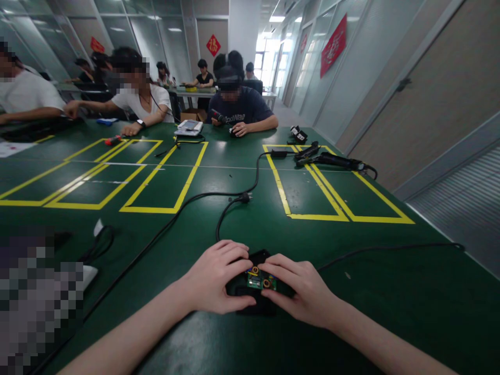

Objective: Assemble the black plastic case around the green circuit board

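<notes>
Fingers curled on both hands, thumbs set apart from forefingers; the left hand (221, 278) and right hand (300, 286) bracket a small green circuit board (255, 282) from either side. Whether they truly pinch it, cannot tell. Board sits between the fingertips, over black casing (255, 308) low on the green table (187, 344). Likely light, stiff, somewhat fragile: the copper coil (267, 283) and thin coloured wires would probably suffer under pressure, so bare edges look the best grip. Farther out, a black cable (199, 196) crosses the tabletop, apart from the hands.
</notes>
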{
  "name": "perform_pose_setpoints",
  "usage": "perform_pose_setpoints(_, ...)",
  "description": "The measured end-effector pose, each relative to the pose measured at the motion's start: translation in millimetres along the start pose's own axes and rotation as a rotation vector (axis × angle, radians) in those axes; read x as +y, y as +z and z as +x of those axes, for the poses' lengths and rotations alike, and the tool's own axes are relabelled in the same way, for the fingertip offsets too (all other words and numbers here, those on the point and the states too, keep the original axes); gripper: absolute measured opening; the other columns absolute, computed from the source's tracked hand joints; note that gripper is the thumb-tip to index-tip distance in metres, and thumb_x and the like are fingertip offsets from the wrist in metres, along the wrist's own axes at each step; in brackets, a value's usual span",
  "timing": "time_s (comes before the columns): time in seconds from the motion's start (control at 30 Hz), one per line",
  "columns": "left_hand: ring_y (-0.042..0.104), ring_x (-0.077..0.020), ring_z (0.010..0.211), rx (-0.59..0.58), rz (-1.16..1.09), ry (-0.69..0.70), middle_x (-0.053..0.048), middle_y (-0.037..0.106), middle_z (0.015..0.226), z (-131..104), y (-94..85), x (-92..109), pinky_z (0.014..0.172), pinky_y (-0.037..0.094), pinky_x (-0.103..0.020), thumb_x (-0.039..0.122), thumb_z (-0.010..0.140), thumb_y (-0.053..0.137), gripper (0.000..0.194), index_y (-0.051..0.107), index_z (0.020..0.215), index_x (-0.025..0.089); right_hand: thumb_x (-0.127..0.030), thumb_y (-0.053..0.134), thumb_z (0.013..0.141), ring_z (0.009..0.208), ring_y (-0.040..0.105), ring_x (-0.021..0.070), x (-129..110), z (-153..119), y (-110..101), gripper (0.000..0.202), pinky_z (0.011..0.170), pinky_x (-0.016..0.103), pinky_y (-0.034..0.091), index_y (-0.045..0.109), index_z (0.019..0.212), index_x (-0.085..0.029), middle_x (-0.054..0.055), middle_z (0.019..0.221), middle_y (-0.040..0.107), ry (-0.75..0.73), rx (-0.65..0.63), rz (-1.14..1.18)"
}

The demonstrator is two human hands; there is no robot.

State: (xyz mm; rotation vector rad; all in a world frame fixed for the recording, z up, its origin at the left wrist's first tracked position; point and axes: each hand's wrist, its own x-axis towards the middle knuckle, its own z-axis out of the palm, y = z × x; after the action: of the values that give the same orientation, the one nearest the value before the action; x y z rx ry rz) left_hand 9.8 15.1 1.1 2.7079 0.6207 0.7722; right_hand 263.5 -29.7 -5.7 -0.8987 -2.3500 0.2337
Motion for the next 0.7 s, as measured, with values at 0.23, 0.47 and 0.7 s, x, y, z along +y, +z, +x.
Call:
perform_pose_setpoints(0.23,0.062,-0.0352,0.134,-0.074,-0.005,-0.053,-0.015,0.071,0.132,-2.4,1.8,-2.8,0.117,0.046,-0.054,0.053,0.086,0.076,0.052,0.069,0.125,0.02,-0.034,0.057,0.104,0.097,0.076,0.0209,0.8,2.5,0.0,0.028,0.077,0.029,0.063,0.065,0.127,-0.021,0.013,0.119,0.072,0.008,-0.071,-0.018)
perform_pose_setpoints(0.47,0.054,-0.0363,0.144,-0.117,-0.006,-0.078,-0.016,0.066,0.144,-0.7,1.6,-3.9,0.123,0.038,-0.059,0.061,0.083,0.078,0.072,0.062,0.14,0.019,-0.03,0.063,0.098,0.102,0.076,0.0234,0.6,4.8,1.5,0.032,0.081,0.033,0.065,0.064,0.129,-0.021,0.012,0.125,0.072,0.096,-0.095,-0.024)
perform_pose_setpoints(0.7,0.047,-0.0384,0.149,-0.155,0.001,-0.097,-0.018,0.06,0.151,-0.5,0.8,-6.4,0.125,0.034,-0.061,0.068,0.077,0.082,0.091,0.056,0.148,0.018,-0.025,0.065,0.092,0.104,0.075,0.0252,2.0,4.3,1.5,0.036,0.086,0.038,0.064,0.066,0.128,-0.023,0.012,0.123,0.073,0.127,-0.035,-0.035)
